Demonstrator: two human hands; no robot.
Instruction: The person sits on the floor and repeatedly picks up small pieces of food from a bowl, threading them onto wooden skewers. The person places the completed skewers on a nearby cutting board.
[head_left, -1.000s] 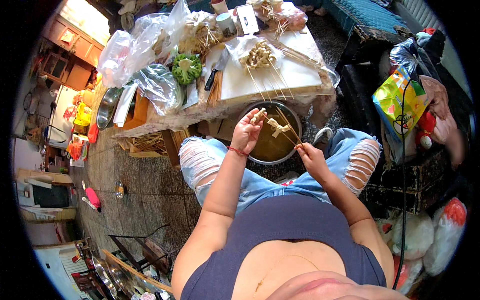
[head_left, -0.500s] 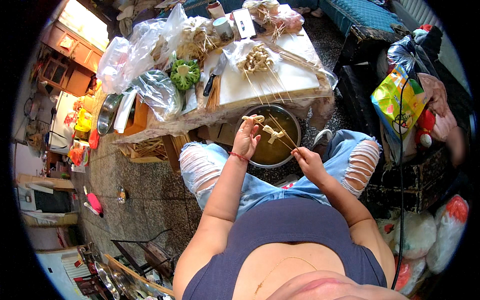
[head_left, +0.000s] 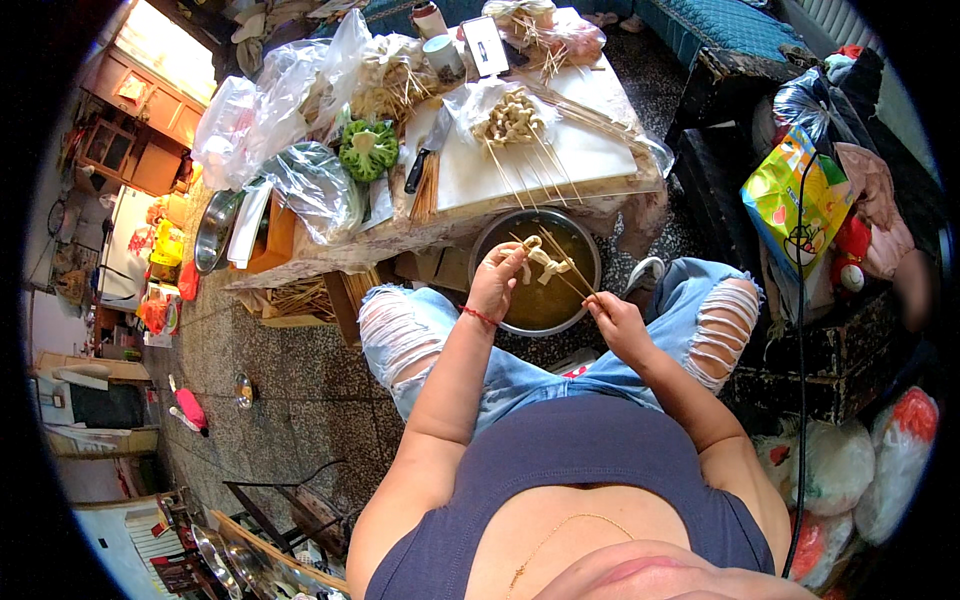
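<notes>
Over a steel basin of murky liquid, my left hand pinches a pale knotted strip at the upper ends of thin wooden skewers. Another pale knotted piece hangs on the skewers, just right of that hand. My right hand grips the skewers' lower ends, its fingers closed. Beyond the basin, a white board carries a bag of pale knotted pieces with skewers laid across its front.
The table also holds a broccoli head, a knife, plastic bags and a metal bowl. Underneath is a box of sticks. A dark seat piled with cloth and a colourful bag stands at my right.
My left hand has moved down, bringing the strip closer to the piece on the skewers. My right hand has shifted slightly down and left.
</notes>
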